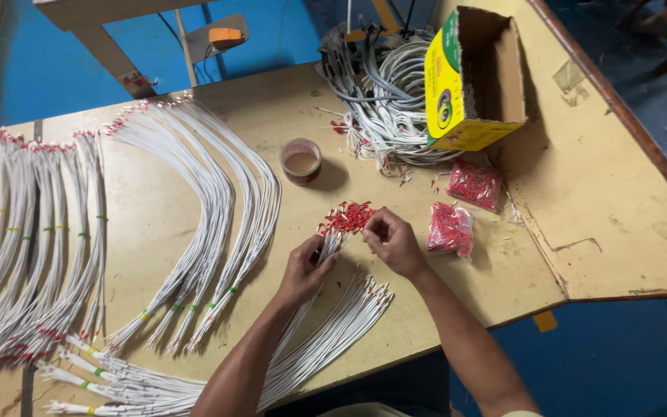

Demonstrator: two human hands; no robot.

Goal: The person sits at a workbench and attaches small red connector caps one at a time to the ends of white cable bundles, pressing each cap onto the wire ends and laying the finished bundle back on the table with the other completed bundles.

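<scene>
left hand (305, 266) has a tight grip on a bunch of white wires (332, 241), ends fanned up mid-counter (611, 185), so the right hand (394, 242), fingertips pinched shut at the red caps (349, 216), reaches them easily, spare cap bags (451, 228) just right.

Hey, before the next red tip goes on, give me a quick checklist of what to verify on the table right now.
1. Left hand holds the wire bundle: ok.
2. Right hand at the wire ends: ok.
3. Loose red tips within reach: ok.
4. Spare tip bags beside the right hand: ok.
5. Tip seated fully on a wire: cannot tell.
6. Cup clear of the hands: ok.
</scene>
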